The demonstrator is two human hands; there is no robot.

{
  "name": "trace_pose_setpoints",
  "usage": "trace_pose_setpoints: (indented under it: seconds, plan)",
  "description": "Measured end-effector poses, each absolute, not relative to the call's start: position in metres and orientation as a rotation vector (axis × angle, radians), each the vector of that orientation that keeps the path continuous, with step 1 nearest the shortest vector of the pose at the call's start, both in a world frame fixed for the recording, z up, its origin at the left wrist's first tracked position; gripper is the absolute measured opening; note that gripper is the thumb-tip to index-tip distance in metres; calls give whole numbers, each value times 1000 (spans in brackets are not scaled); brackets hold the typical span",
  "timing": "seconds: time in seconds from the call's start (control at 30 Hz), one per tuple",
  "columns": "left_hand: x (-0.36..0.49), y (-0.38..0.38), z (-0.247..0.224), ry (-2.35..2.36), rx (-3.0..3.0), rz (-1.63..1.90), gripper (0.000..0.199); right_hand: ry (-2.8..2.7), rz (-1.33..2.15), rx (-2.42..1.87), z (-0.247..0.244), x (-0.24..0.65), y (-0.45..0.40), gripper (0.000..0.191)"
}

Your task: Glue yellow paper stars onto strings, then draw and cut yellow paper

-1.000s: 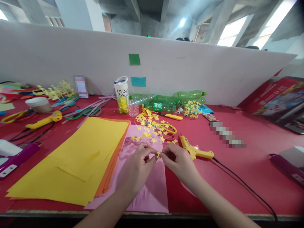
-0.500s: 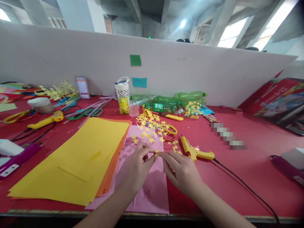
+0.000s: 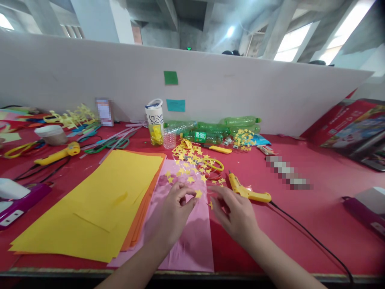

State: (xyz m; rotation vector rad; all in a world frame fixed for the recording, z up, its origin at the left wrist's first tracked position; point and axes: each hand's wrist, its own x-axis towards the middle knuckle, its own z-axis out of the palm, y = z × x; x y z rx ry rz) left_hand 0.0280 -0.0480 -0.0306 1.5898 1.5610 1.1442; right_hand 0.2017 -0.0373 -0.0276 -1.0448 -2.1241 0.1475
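A small yellow paper star [image 3: 199,194] is pinched between the thumb and forefinger of my left hand [image 3: 177,206], above the pink sheet [image 3: 189,241]. My right hand [image 3: 237,210] is just to the right, its thumb and fingers apart. A second yellow star [image 3: 211,205] shows by the right fingertips; I cannot tell whether it touches them or lies below. Beyond both hands, a heap of loose yellow stars [image 3: 189,156] is spread over the pink sheet and the red table. Scissors with yellow handles [image 3: 217,164] lie partly among them.
A yellow glue gun [image 3: 249,194] with a black cord lies right of my hands. Stacked yellow sheets [image 3: 99,200] are at the left. Green plastic bottles [image 3: 207,128], a utility knife [image 3: 220,149] and a white patterned cup [image 3: 155,122] stand or lie toward the white partition [image 3: 120,76].
My right hand has moved off to the right, away from the star, and its fingers have spread. The left hand still pinches the star, whose face now shows more.
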Motion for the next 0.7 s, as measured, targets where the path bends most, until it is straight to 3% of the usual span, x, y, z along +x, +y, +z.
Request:
trace_pose_setpoints:
  seconds: [0.13,0.3,0.7]
  plan:
    - [27,-52,-28,1606,1531,1149,10,-1969,145,-1137,-26,208,-31,5]
    - [21,-56,-36,1590,1498,1182,21,-1922,191,-1187,-25,220,-28,9]
    - [7,-49,-54,1592,1607,1155,12,-1438,767,-1308,3,241,-17,24]
